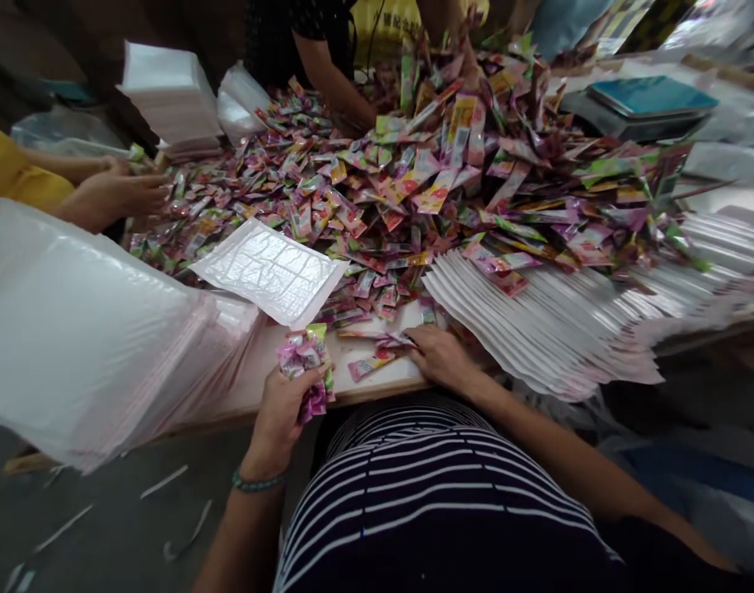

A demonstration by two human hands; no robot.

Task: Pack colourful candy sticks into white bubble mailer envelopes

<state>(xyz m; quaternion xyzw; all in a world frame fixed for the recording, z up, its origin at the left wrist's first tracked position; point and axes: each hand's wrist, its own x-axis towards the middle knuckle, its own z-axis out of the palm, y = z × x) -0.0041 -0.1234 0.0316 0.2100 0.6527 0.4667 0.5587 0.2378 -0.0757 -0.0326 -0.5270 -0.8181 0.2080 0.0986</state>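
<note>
My left hand (282, 409) is closed around a bunch of small colourful sachets (306, 356) held just above the table's near edge. My right hand (439, 356) lies on the table with its fingers pressed on a few loose sachets (377, 339) near the edge. A huge heap of the same pink, green and yellow sachets (426, 181) covers the table beyond both hands. A single white bubble mailer (270, 270) lies flat at the heap's near side, just beyond my left hand.
A fanned stack of white mailers (568, 321) lies right of my right hand. More white mailers (73, 329) pile at the left. Other people's hands (120, 193) and an arm (333, 82) reach into the heap. A scale (642, 103) stands far right.
</note>
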